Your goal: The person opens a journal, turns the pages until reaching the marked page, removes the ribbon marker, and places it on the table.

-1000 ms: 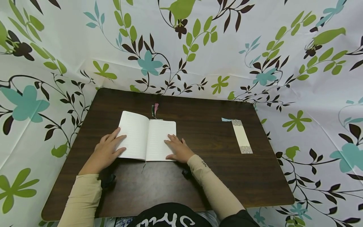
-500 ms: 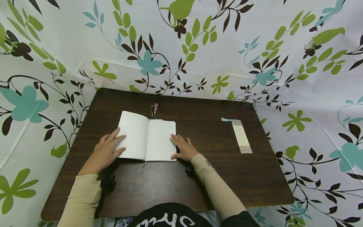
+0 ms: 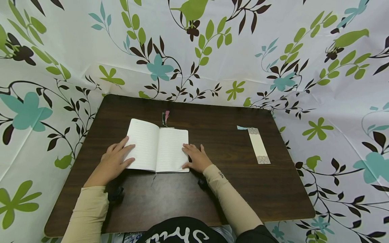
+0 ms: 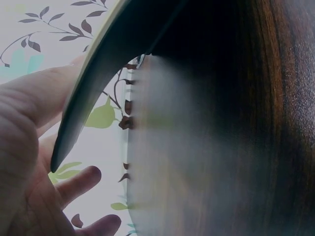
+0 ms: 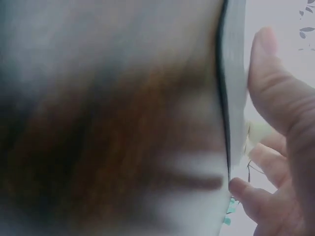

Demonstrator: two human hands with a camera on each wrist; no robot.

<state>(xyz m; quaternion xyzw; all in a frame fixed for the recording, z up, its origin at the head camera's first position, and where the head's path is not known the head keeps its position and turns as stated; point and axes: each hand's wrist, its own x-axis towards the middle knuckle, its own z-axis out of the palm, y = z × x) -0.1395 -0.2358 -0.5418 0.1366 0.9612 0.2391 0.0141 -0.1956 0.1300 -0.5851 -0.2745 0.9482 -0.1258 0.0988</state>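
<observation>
Loosely, neither grip clenched, the left hand at eight o'clock and right hand at four rested on the open notebook, towards ten on the worktop, its bowed left side liable to flop over if they slipped.

Downward head, close wrist views share the notebook.

Through the head camera I see an open white notebook of matt ruled paper; a dark-brown rectangular wood-grain counter, smooth, softly glossy; and matt, wrinkled beige cloth sleeves.
</observation>
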